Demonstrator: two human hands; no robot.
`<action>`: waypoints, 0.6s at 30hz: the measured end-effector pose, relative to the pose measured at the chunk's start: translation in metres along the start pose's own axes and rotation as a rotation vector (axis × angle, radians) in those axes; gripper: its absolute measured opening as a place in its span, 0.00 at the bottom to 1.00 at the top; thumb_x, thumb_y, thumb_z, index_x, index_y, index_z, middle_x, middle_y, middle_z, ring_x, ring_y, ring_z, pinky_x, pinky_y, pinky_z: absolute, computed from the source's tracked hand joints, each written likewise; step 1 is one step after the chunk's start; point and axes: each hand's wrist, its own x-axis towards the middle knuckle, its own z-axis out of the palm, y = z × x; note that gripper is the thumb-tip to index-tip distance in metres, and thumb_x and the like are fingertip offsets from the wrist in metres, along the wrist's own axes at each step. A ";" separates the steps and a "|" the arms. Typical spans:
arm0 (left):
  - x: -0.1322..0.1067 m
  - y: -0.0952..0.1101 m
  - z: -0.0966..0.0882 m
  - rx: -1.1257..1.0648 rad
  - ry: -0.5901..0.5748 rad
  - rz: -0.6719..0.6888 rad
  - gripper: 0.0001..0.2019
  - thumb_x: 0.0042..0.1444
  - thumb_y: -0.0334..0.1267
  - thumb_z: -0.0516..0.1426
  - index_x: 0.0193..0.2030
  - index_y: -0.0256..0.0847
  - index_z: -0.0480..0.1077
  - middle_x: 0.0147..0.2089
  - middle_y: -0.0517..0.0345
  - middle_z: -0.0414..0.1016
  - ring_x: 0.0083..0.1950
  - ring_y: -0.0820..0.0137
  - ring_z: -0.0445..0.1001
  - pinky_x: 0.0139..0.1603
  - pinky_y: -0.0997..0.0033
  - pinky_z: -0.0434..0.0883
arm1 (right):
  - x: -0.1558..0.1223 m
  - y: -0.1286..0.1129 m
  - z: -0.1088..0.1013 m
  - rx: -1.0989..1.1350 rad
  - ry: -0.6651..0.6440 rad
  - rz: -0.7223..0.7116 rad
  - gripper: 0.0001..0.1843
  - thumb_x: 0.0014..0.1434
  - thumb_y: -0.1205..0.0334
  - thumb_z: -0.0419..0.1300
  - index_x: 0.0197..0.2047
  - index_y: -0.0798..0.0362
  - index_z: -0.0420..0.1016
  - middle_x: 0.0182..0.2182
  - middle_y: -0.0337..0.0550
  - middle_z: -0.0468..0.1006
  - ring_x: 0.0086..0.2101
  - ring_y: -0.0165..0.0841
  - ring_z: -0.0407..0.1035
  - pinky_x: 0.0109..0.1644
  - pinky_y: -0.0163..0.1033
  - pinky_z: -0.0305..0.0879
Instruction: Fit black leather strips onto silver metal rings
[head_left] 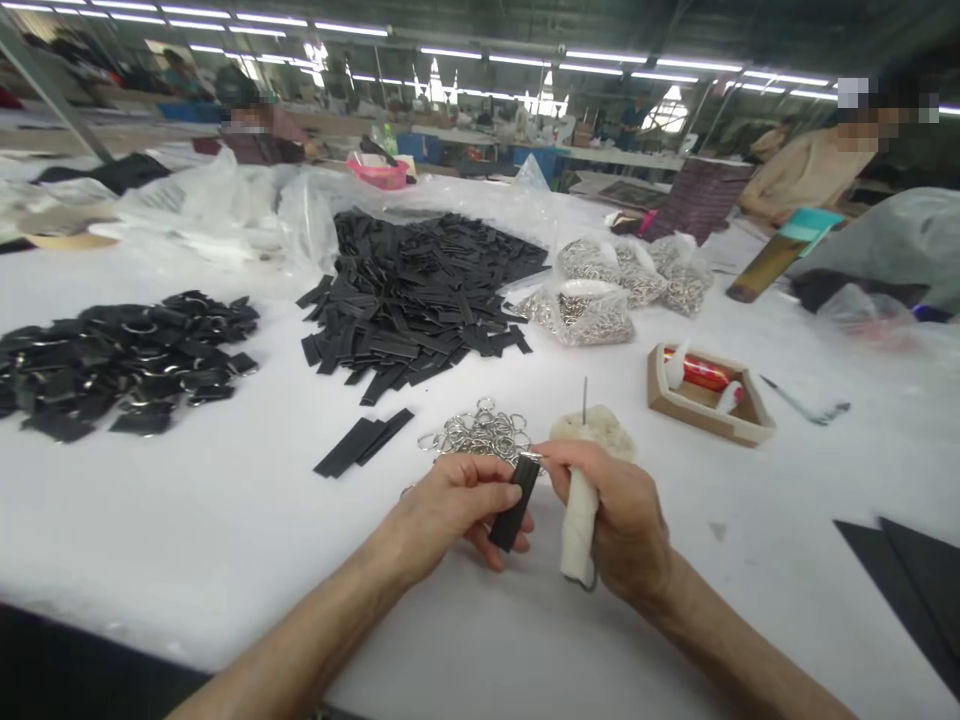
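Between the thumb and fingers of my left hand [457, 505] is a black strip [514, 505], held at a slant. A metal ring [529, 456] shows at the strip's upper end. My right hand [622, 510] is closed round a white-wrapped tool [580, 525], and its thumb and forefinger reach to the ring. The tool's working tip is hidden or too small to make out. Just beyond my hands lies a heap of metal rings [484, 430]. Two loose black strips [364, 440] lie to the left, below a large pile of black strips [420, 290].
Ringed black pieces [127, 350] are heaped at the left. Bags of rings [592, 312] stand behind. Past my right hand, a pale lump [600, 428] has an upright metal pin. A cardboard tray [709, 415] holds a red tube. A person [810, 170] sits at the far right.
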 end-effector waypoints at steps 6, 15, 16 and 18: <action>-0.001 0.000 -0.001 -0.045 0.027 0.023 0.06 0.51 0.36 0.56 0.32 0.35 0.69 0.29 0.54 0.75 0.28 0.70 0.74 0.22 0.76 0.70 | 0.001 -0.001 -0.004 -0.080 -0.011 -0.203 0.10 0.57 0.73 0.54 0.43 0.56 0.68 0.31 0.46 0.77 0.32 0.32 0.71 0.35 0.36 0.67; 0.001 -0.002 -0.003 -0.074 0.003 0.046 0.25 0.51 0.35 0.56 0.57 0.40 0.57 0.28 0.57 0.74 0.28 0.67 0.75 0.21 0.75 0.70 | 0.013 -0.012 -0.005 -0.104 -0.026 -0.390 0.07 0.59 0.72 0.50 0.37 0.57 0.68 0.31 0.49 0.77 0.34 0.33 0.71 0.33 0.36 0.68; 0.000 -0.002 -0.005 -0.080 0.004 0.050 0.28 0.51 0.35 0.56 0.60 0.42 0.54 0.27 0.57 0.74 0.28 0.66 0.75 0.20 0.75 0.70 | 0.013 -0.012 -0.002 -0.104 -0.041 -0.401 0.07 0.59 0.72 0.50 0.37 0.57 0.68 0.31 0.49 0.76 0.34 0.33 0.71 0.34 0.37 0.68; -0.004 -0.002 -0.007 -0.075 -0.006 0.055 0.31 0.52 0.36 0.56 0.62 0.44 0.50 0.27 0.58 0.74 0.28 0.65 0.75 0.20 0.74 0.70 | 0.010 -0.008 0.003 -0.119 -0.125 -0.375 0.09 0.60 0.71 0.49 0.38 0.56 0.69 0.32 0.47 0.76 0.35 0.32 0.70 0.35 0.37 0.68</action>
